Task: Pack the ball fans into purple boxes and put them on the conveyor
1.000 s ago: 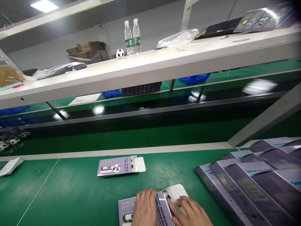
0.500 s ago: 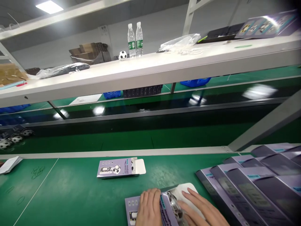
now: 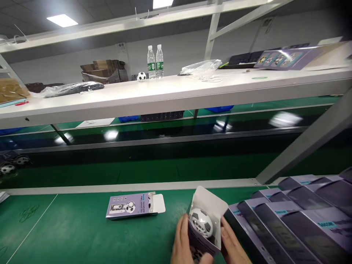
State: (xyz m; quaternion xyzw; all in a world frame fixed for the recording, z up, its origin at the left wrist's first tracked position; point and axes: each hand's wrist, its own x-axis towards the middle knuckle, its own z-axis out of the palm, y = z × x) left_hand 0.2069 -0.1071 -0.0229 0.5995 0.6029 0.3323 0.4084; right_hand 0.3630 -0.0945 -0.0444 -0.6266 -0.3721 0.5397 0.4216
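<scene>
An open purple box point(image 3: 206, 246) is held between both hands near the bottom of the view, its open end up and its white flap point(image 3: 209, 201) raised. Inside its mouth sits a black-and-white soccer-ball fan point(image 3: 201, 222). My left hand point(image 3: 183, 244) wraps the box's left side, with the thumb at the front. On the right side, my right hand point(image 3: 232, 244) presses its fingers against the box wall. Another purple box point(image 3: 126, 206) lies on the green table point(image 3: 82, 234) to the left, its end flap open and part of a ball showing.
Several purple boxes point(image 3: 291, 220) are piled at the right, beside a slanted white post point(image 3: 302, 143). A white shelf point(image 3: 118, 97) crosses above, bearing two bottles point(image 3: 151, 66), a small soccer ball point(image 3: 141, 76) and plastic bags. More ball fans point(image 3: 7, 168) lie at the far left.
The held box has turned from lying flat to standing with its open end up. My right hand has moved from the ball to the box's side. The view has shifted.
</scene>
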